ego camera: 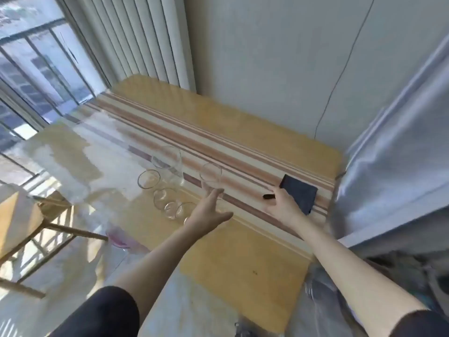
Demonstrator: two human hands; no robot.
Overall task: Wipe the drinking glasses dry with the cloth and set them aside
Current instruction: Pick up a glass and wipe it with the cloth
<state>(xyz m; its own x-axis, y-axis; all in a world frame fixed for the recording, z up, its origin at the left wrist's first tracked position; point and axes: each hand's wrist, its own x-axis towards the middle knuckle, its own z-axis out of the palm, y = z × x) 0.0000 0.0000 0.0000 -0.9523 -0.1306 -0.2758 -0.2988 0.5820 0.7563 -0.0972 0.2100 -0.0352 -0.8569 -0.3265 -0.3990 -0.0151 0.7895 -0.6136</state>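
Several clear drinking glasses stand in a cluster on the table [243, 259], among them a tall glass [167, 161], a second tall glass [211, 177] and a low glass [149, 179]. My left hand [206, 211] reaches out with fingers spread, its fingertips just at the base of the second tall glass, holding nothing. A folded dark blue cloth [301, 193] lies on the striped runner at the right. My right hand [281, 203] rests at the cloth's near left edge, fingers on it; a firm grip is not visible.
The table carries a striped runner [218, 139] under a clear plastic cover. A wall and hanging cable stand behind, vertical blinds and a window at left. A wooden stool [21, 215] is at the left; a grey covered object [393, 166] borders the table's right edge.
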